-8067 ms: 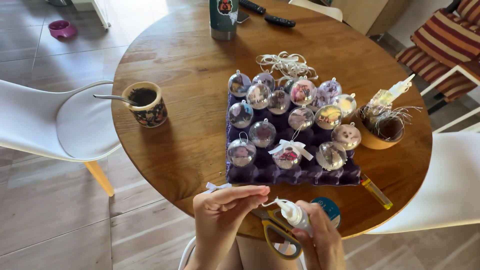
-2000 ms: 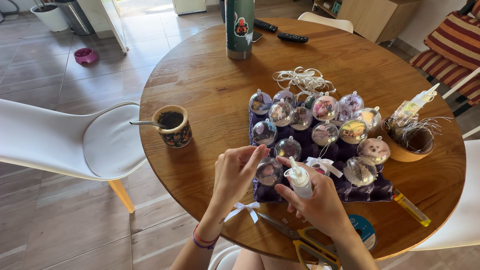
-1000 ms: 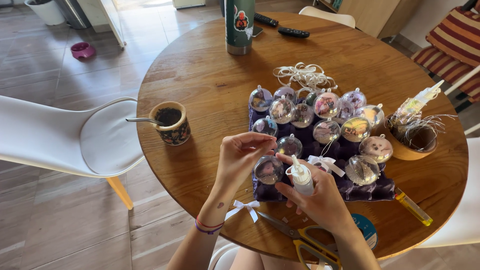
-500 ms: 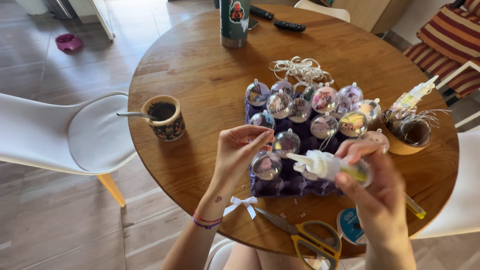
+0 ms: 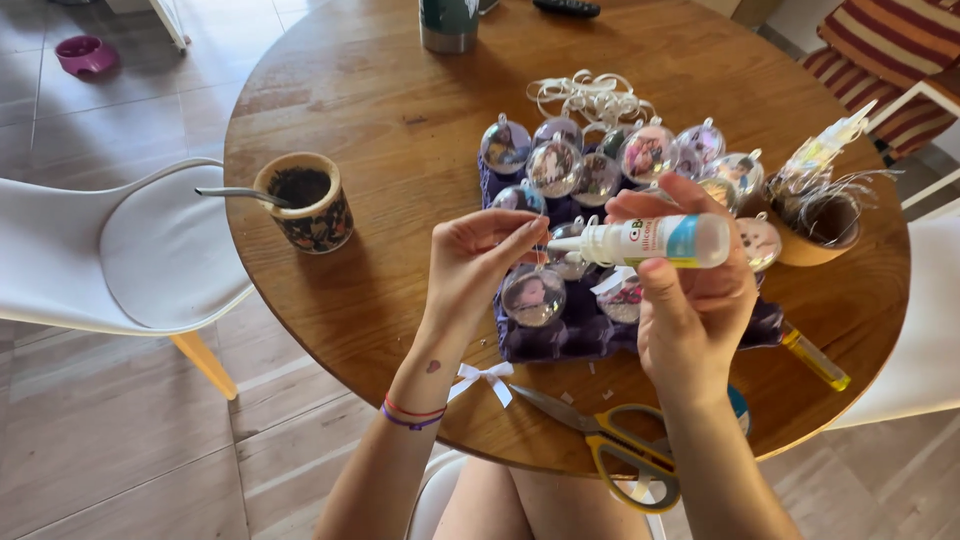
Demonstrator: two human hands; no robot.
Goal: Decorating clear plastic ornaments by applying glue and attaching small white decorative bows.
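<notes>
My right hand (image 5: pixel 690 310) holds a small white glue bottle (image 5: pixel 650 241) sideways, its nozzle pointing left. My left hand (image 5: pixel 470 260) pinches its fingertips right at the nozzle tip; whether something small sits between them I cannot tell. Both hands hover over a purple tray (image 5: pixel 560 335) filled with several clear ball ornaments (image 5: pixel 533 295) that have pictures inside. A small white ribbon bow (image 5: pixel 484 379) lies on the round wooden table (image 5: pixel 400 110) by my left wrist.
Yellow-handled scissors (image 5: pixel 615 445) lie at the near table edge. A patterned cup with a metal straw (image 5: pixel 305 205) stands at the left, a tin (image 5: pixel 447 22) at the far side, white ribbon loops (image 5: pixel 590 97) behind the tray, a wooden bowl (image 5: pixel 820 225) at the right. White chair (image 5: pixel 100 250) left.
My right hand lifted the glue bottle off the ornament and turned it sideways toward my left hand, which rose from the ornament to meet the nozzle.
</notes>
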